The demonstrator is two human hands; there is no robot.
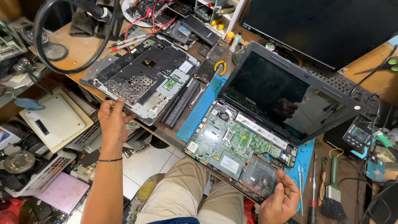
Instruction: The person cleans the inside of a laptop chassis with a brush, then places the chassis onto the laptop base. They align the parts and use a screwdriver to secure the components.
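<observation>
Looks like an electronics repair workshop: gutted laptop between the hands, spare parts (and tools) piled all around.

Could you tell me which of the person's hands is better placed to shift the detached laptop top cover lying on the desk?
Probably the left hand: its fingers already touch the near edge of the top cover. The right hand hovers by the open laptop.
</observation>
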